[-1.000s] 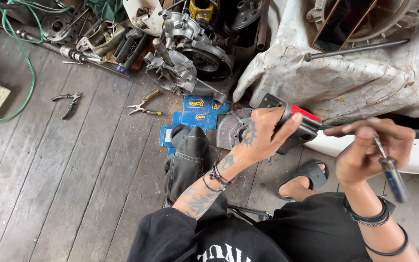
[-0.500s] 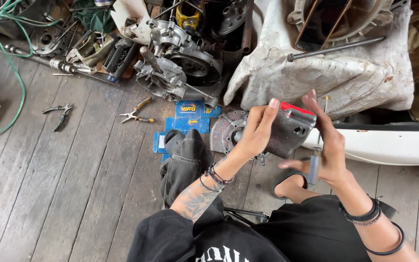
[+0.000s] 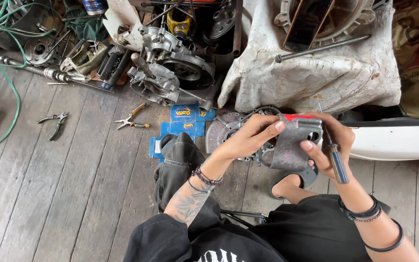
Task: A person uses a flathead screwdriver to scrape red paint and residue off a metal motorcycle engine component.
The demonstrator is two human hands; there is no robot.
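Observation:
Both hands hold a curved grey metal cover [image 3: 291, 143] with a red strip along its top edge, in front of my lap. My left hand [image 3: 249, 136] grips its left side, thumb on top. My right hand [image 3: 330, 140] holds its right side and also keeps a blue-handled screwdriver [image 3: 336, 160] tucked against the palm, tip pointing up. Beneath the cover, a round grey metal plate [image 3: 221, 131] lies on the wooden floor.
An engine casing [image 3: 170, 73] and several greasy parts crowd the top left. Yellow-handled pliers [image 3: 132, 119] and black pliers [image 3: 53, 123] lie on the planks. Blue cardboard boxes [image 3: 184, 122] sit by my knee. A dirty cloth-covered mound [image 3: 311, 73] with a metal rod stands ahead, with a white panel [image 3: 398, 140] at right.
My right hand came in from the right and took hold of the cover with the screwdriver still in it. The cover has turned so its grey curved face shows.

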